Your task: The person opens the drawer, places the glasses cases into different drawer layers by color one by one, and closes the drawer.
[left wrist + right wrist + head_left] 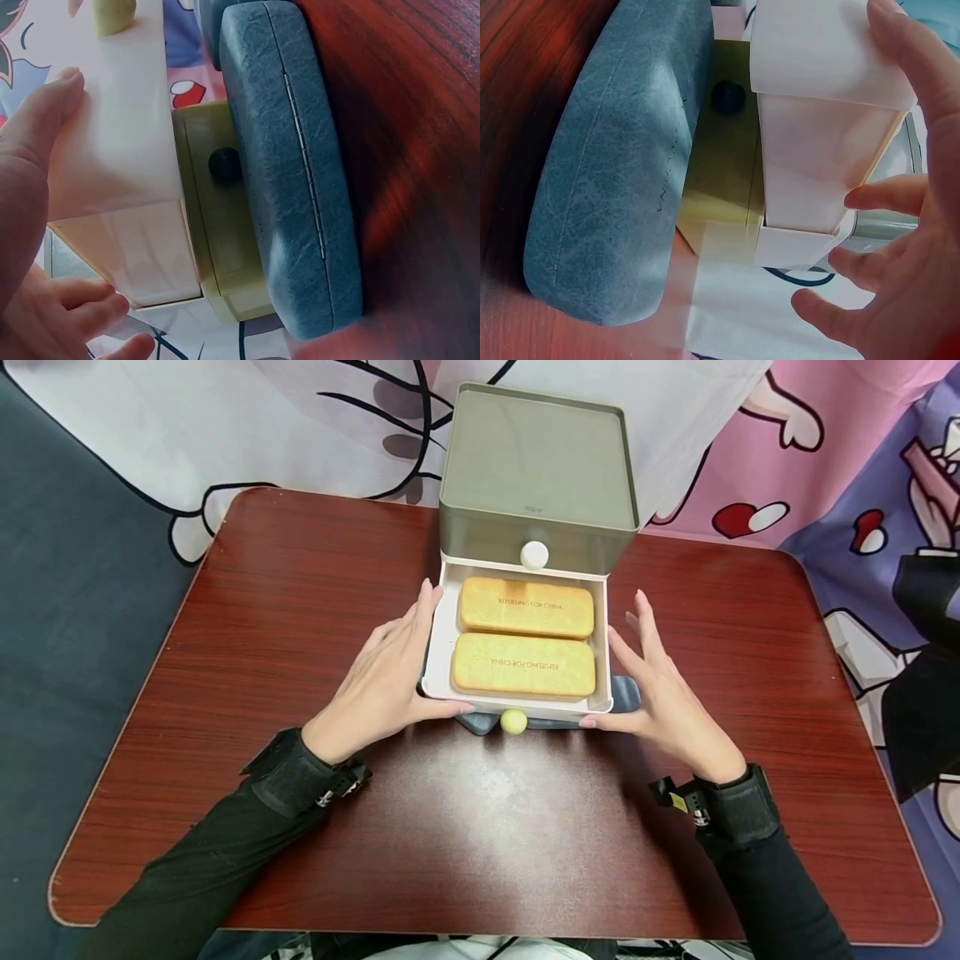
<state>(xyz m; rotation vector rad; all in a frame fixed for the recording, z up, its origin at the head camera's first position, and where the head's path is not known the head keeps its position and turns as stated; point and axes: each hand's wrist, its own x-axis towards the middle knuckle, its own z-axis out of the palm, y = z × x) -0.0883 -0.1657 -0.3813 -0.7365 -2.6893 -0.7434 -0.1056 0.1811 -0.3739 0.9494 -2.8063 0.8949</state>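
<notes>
the white drawer stands drawn out from the front of the green chest, above the surface. your left hand lies with fingers extended along one side wall, thumb on the front face; your right hand is spread, its thumb at the opposite front corner and its forefinger at the side wall. neither pinches the drawer. two yellow cases lie side by side within, and a yellow knob projects from the front. the step appears to be guiding the drawer by its corners: apply even pressure with both thumbs and hold it level, since a skewed push could bind it. mind your fingertips near the chest's edge, and avoid nudging the blue cases lying beneath.
</notes>
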